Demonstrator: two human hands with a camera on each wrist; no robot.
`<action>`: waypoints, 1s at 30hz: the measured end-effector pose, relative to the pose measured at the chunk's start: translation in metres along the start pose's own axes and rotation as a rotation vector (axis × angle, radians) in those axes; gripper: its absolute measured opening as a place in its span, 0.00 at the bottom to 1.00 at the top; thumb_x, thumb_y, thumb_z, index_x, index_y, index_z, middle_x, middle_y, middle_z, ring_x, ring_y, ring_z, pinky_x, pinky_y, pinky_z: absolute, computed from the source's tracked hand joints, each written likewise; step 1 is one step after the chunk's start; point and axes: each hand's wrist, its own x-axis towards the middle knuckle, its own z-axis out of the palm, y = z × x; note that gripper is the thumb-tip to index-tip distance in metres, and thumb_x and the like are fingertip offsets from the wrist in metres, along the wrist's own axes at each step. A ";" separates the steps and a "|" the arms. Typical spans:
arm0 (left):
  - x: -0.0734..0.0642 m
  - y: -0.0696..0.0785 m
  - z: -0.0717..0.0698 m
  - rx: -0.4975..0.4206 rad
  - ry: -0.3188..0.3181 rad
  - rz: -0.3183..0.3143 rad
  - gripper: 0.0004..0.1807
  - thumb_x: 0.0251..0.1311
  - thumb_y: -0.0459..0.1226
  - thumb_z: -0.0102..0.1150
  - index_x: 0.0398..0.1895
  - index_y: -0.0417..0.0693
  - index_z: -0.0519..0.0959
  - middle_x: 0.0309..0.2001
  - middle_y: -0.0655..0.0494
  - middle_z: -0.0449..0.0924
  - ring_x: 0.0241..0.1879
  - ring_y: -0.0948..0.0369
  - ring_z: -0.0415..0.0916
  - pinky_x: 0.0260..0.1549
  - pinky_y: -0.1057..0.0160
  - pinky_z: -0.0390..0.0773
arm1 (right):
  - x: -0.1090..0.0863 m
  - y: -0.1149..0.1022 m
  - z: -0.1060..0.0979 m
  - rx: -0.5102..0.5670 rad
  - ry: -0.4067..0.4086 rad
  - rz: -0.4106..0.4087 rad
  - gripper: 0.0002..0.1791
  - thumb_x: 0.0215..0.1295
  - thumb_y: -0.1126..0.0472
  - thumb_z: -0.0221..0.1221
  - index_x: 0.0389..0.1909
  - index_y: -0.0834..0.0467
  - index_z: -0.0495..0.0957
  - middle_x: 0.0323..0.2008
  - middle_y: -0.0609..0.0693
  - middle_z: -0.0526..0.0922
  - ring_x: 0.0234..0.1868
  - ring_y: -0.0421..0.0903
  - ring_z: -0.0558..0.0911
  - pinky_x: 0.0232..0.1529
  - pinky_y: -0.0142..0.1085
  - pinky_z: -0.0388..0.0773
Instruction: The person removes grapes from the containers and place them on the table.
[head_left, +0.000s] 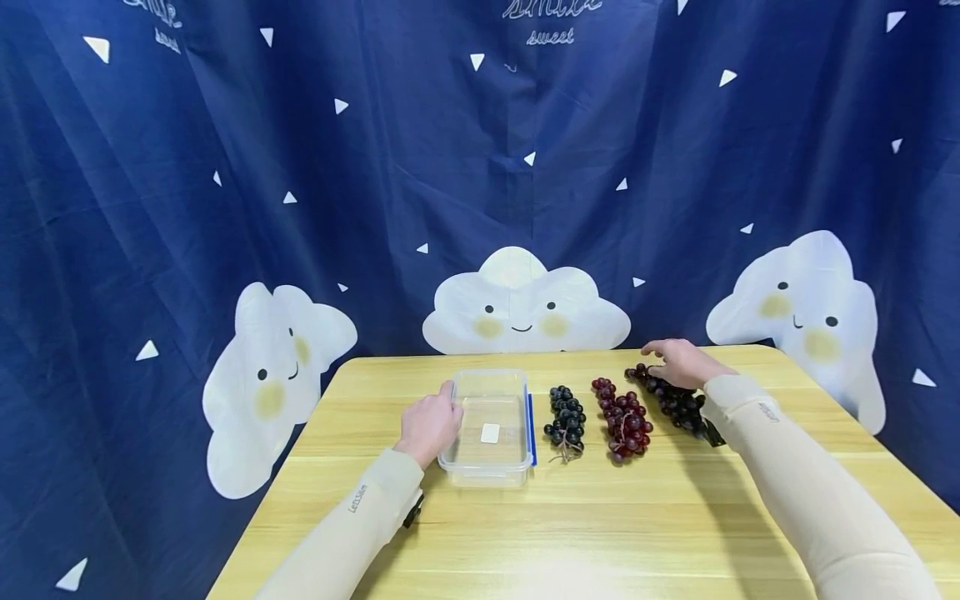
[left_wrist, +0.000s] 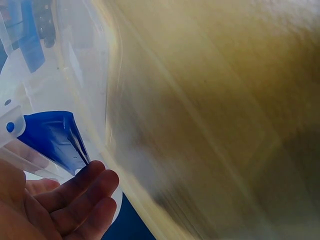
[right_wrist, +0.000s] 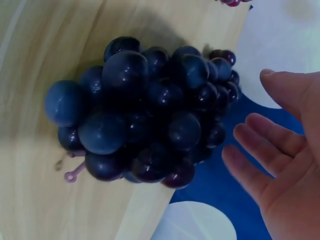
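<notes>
A clear plastic food container (head_left: 491, 475) stands on the table, a blue latch along its right side. My left hand (head_left: 432, 423) grips its left wall, the fingers bent beside another blue latch (left_wrist: 56, 137) in the left wrist view. To the right, my right hand (head_left: 681, 363) hovers over a bunch of black grapes (head_left: 678, 404), its fingers apart and holding nothing. That bunch (right_wrist: 150, 115) lies just off the fingertips in the right wrist view. A red grape bunch (head_left: 626, 423) and a smaller dark grape bunch (head_left: 566, 419) lie between the container and my right hand.
The wooden table (head_left: 600, 533) ends at a dark blue curtain (head_left: 420, 150) with white clouds and triangles. A white label (head_left: 490, 433) shows at the container's bottom. A small black object (head_left: 413, 510) is at my left wrist.
</notes>
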 end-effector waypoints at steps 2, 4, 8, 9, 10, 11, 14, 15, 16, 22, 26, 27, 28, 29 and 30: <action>0.000 0.000 0.000 -0.003 -0.004 0.000 0.27 0.69 0.44 0.46 0.70 0.49 0.68 0.41 0.43 0.86 0.26 0.54 0.78 0.22 0.54 0.74 | -0.004 0.002 0.000 0.001 -0.015 0.013 0.22 0.69 0.62 0.59 0.61 0.67 0.74 0.54 0.73 0.79 0.55 0.70 0.79 0.52 0.59 0.76; 0.000 0.000 0.000 -0.006 -0.009 -0.002 0.27 0.69 0.44 0.46 0.71 0.49 0.68 0.42 0.43 0.86 0.26 0.53 0.79 0.23 0.54 0.74 | -0.008 0.006 0.000 0.004 -0.036 0.033 0.24 0.69 0.60 0.60 0.62 0.67 0.73 0.55 0.73 0.78 0.55 0.69 0.79 0.52 0.59 0.76; -0.001 0.000 0.000 -0.010 -0.015 -0.006 0.28 0.70 0.45 0.46 0.72 0.49 0.67 0.43 0.42 0.86 0.26 0.53 0.79 0.22 0.54 0.75 | -0.015 0.013 0.001 -0.002 -0.093 0.059 0.31 0.69 0.52 0.61 0.65 0.69 0.70 0.60 0.74 0.75 0.59 0.71 0.76 0.55 0.61 0.74; -0.001 0.000 0.000 -0.010 -0.015 -0.007 0.28 0.70 0.45 0.45 0.72 0.49 0.67 0.43 0.42 0.86 0.27 0.53 0.79 0.23 0.54 0.75 | -0.017 0.015 0.002 0.008 -0.117 0.073 0.34 0.69 0.50 0.61 0.66 0.69 0.68 0.62 0.75 0.73 0.60 0.72 0.74 0.57 0.61 0.73; -0.001 0.000 0.000 -0.012 -0.016 -0.008 0.28 0.70 0.45 0.46 0.72 0.49 0.67 0.43 0.42 0.86 0.27 0.53 0.79 0.23 0.53 0.75 | -0.019 0.016 0.002 0.018 -0.141 0.086 0.37 0.68 0.47 0.61 0.68 0.70 0.66 0.64 0.76 0.70 0.62 0.73 0.72 0.58 0.63 0.71; -0.001 0.000 0.000 -0.014 -0.016 -0.008 0.28 0.70 0.45 0.45 0.72 0.49 0.67 0.44 0.42 0.86 0.27 0.53 0.79 0.23 0.53 0.75 | -0.022 0.017 0.002 0.034 -0.168 0.097 0.41 0.68 0.46 0.62 0.69 0.71 0.64 0.66 0.77 0.67 0.64 0.75 0.69 0.59 0.64 0.70; -0.001 0.000 0.000 -0.018 -0.019 -0.010 0.28 0.70 0.45 0.45 0.72 0.49 0.67 0.44 0.42 0.86 0.28 0.52 0.80 0.23 0.53 0.75 | -0.028 0.018 0.003 0.093 -0.240 0.138 0.49 0.66 0.42 0.63 0.74 0.72 0.55 0.69 0.79 0.59 0.67 0.78 0.62 0.61 0.67 0.67; -0.001 0.001 0.000 -0.021 -0.019 -0.010 0.28 0.70 0.45 0.45 0.72 0.49 0.67 0.44 0.42 0.86 0.28 0.52 0.80 0.23 0.53 0.74 | -0.030 0.019 0.004 0.119 -0.260 0.154 0.51 0.66 0.42 0.63 0.75 0.72 0.52 0.70 0.80 0.56 0.68 0.79 0.61 0.60 0.67 0.67; -0.001 0.001 0.000 -0.023 -0.019 -0.011 0.28 0.70 0.44 0.45 0.72 0.49 0.67 0.43 0.42 0.86 0.28 0.52 0.79 0.23 0.53 0.74 | -0.031 0.019 0.005 0.146 -0.276 0.173 0.53 0.65 0.41 0.63 0.76 0.71 0.49 0.71 0.80 0.54 0.68 0.79 0.60 0.57 0.66 0.71; 0.000 -0.001 -0.001 -0.026 -0.010 -0.008 0.27 0.70 0.44 0.46 0.71 0.50 0.67 0.42 0.42 0.86 0.28 0.51 0.80 0.23 0.53 0.74 | -0.037 0.020 0.011 0.251 -0.327 0.294 0.60 0.61 0.38 0.66 0.80 0.62 0.40 0.73 0.79 0.48 0.61 0.72 0.70 0.28 0.48 0.80; 0.000 -0.001 0.000 -0.023 -0.006 -0.002 0.27 0.70 0.44 0.46 0.70 0.49 0.68 0.40 0.42 0.86 0.27 0.52 0.79 0.23 0.52 0.74 | -0.040 0.021 0.012 0.324 -0.344 0.335 0.64 0.58 0.42 0.69 0.80 0.59 0.35 0.74 0.78 0.41 0.65 0.76 0.65 0.32 0.49 0.82; 0.000 -0.001 0.000 -0.023 -0.005 0.000 0.27 0.70 0.44 0.46 0.70 0.49 0.68 0.40 0.42 0.86 0.26 0.52 0.78 0.23 0.52 0.74 | -0.040 0.021 0.013 0.334 -0.344 0.339 0.64 0.57 0.44 0.70 0.80 0.59 0.35 0.74 0.79 0.41 0.65 0.76 0.66 0.32 0.50 0.82; 0.000 -0.001 0.000 -0.023 -0.005 0.002 0.26 0.70 0.44 0.46 0.70 0.49 0.68 0.40 0.42 0.86 0.26 0.52 0.78 0.22 0.52 0.74 | -0.042 0.021 0.013 0.347 -0.341 0.342 0.64 0.58 0.46 0.71 0.80 0.59 0.35 0.74 0.79 0.40 0.64 0.76 0.66 0.33 0.50 0.83; 0.000 -0.001 0.000 -0.022 -0.004 0.002 0.26 0.70 0.44 0.46 0.70 0.49 0.68 0.39 0.42 0.86 0.26 0.52 0.78 0.22 0.52 0.74 | -0.043 0.022 0.014 0.359 -0.338 0.348 0.64 0.57 0.48 0.71 0.80 0.58 0.35 0.73 0.80 0.40 0.59 0.74 0.73 0.32 0.48 0.83; 0.000 0.000 0.000 -0.022 -0.004 0.004 0.26 0.70 0.44 0.46 0.69 0.49 0.68 0.40 0.42 0.86 0.27 0.52 0.79 0.23 0.52 0.74 | -0.044 0.022 0.014 0.368 -0.333 0.351 0.63 0.57 0.50 0.71 0.80 0.58 0.36 0.73 0.80 0.40 0.51 0.69 0.78 0.29 0.45 0.83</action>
